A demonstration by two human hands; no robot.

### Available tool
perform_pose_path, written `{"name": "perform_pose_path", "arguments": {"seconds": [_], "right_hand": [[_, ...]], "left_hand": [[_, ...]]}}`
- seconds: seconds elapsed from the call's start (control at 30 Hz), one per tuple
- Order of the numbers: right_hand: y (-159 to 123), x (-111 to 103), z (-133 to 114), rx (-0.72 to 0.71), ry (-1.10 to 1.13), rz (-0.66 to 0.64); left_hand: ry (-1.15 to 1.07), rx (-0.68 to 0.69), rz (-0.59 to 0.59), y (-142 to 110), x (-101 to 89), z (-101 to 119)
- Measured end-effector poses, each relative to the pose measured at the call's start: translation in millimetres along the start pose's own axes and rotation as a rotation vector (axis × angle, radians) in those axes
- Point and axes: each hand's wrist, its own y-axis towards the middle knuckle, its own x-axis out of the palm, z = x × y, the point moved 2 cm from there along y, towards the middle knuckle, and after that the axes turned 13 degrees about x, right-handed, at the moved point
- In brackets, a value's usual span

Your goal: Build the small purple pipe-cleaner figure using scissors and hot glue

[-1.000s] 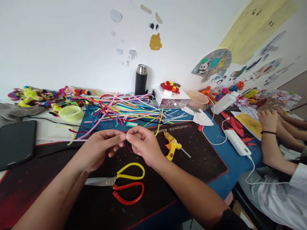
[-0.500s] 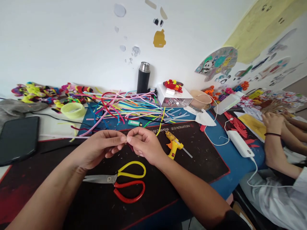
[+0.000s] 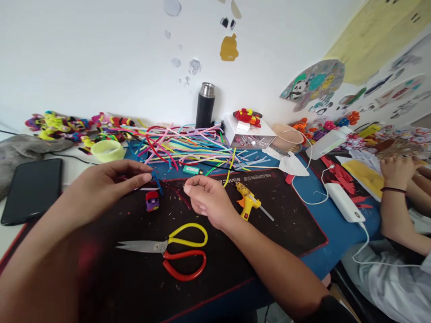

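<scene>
My left hand [image 3: 117, 179] is over the left part of the dark mat, its fingers stretched out and the thumb just below them; I see nothing held there. Beside its fingertips is a blue pipe cleaner [image 3: 157, 183]. My right hand [image 3: 207, 197] pinches thumb against index finger, on something too small to make out. A dark red pipe cleaner [image 3: 182, 197] shows just left of that hand. Between the hands a small purple and red fuzzy piece [image 3: 152, 202] lies on the mat. Scissors [image 3: 168, 246] with yellow and red handles lie nearer me, blades slightly apart.
A yellow glue gun [image 3: 248, 202] lies right of my right hand. Behind are many coloured pipe cleaners [image 3: 188, 148], a black flask [image 3: 205, 105] and a white box [image 3: 251, 132]. A phone [image 3: 32, 190] is at left. A white power bank [image 3: 343, 202] and another person's arms [image 3: 393, 197] are at right.
My hands were together at the fingertips; now they are apart, the left one moved left. The purple and red piece has come into sight. The view has shifted slightly.
</scene>
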Motion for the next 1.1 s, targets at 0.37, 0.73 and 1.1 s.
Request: {"name": "perform_pose_path", "arguments": {"seconds": [0.37,0.73,1.1], "right_hand": [[1.7,-0.3,11.5,0.085,-0.069,-0.002],[4.7,2.8,14.2,0.135,-0.122,-0.010],[3.9,4.8,11.9,0.146,-0.129,-0.021]], "left_hand": [[0.530,0.298,-0.300,-7.8,17.3,-20.3],[0.500,0.380,-0.304,-7.8,30.2,-13.4],[0.340,0.385,-0.184,-9.6,36.9,12.4]]}}
